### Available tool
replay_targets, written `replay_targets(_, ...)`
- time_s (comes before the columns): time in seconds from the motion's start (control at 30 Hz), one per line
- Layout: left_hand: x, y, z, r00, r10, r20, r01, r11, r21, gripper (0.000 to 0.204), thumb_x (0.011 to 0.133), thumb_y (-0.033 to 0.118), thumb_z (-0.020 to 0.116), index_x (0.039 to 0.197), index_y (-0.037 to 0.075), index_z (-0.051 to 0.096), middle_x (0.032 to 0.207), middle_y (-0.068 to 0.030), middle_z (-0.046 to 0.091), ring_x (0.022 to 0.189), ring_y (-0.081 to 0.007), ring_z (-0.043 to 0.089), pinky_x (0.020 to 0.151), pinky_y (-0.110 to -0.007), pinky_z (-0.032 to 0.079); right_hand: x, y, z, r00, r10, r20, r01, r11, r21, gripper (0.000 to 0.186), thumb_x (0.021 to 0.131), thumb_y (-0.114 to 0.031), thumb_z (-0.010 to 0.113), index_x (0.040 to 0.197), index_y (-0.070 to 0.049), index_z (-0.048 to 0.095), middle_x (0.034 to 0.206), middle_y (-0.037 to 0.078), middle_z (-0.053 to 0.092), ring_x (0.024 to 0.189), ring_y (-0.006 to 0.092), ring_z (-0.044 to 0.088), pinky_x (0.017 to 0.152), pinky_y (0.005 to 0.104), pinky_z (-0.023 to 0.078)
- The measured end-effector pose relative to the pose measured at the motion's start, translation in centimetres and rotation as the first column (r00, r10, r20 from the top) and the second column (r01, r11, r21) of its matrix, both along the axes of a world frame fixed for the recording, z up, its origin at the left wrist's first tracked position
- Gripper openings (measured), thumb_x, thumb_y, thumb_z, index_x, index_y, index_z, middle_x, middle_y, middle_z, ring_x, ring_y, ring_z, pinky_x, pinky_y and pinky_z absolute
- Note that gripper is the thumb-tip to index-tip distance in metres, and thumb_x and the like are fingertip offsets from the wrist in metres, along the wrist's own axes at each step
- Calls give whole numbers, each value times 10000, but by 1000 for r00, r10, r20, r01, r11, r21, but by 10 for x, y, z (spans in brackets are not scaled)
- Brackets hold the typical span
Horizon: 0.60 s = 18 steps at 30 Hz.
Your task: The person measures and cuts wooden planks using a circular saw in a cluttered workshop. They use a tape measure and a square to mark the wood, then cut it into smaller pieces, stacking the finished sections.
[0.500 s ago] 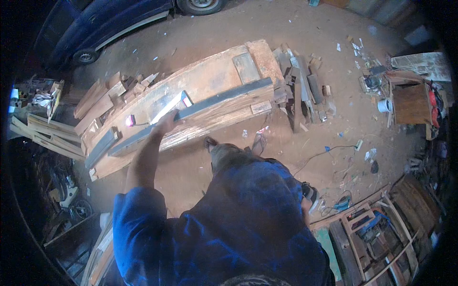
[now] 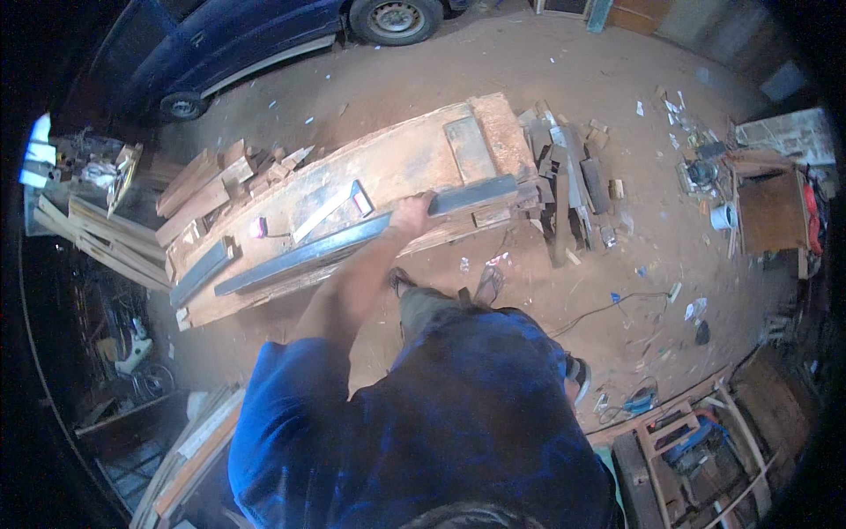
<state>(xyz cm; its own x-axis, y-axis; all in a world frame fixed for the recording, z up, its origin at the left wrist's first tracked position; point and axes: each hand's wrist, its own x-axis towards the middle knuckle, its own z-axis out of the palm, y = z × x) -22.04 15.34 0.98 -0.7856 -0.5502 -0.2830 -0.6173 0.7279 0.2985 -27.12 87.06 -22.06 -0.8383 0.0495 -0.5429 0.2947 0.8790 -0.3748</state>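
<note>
Beam lies lengthwise on the bench. Left hand grips it from above, fingers closed over its edge; right-hand finger state cannot be determined.

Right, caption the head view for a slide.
Left hand on a long dark wooden beam lying along a workbench, blue vehicle parked beyond.

This is a woodworking workshop, as the thick wooden tabletop, heaped offcuts, stacked planks and scrap-littered reddish-brown floor show.
</note>
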Motion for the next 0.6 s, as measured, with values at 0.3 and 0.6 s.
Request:
replay_targets(0.3,104,15,193,977,85,-197,-102,992,-77,760,743,524,881,1273,41,630,1002,-190,743,924,-358,742,817,-441,581,-6,-59,2,976,-161,-144,138,978,-154,526,841,-342,689,1194,47,669,1102,260,721,1077,381,681,951,467,507)
replay_targets(0.6,224,41,274,945,-35,-326,-123,884,-451,904,765,742,735,1142,-72,621,764,-154,618,676,-390,635,660,-457,513,-10,-60,-70,970,-181,163,211,958,-192,552,862,-399,657,1170,58,684,1062,284,721,1041,405,677,912,472,509)
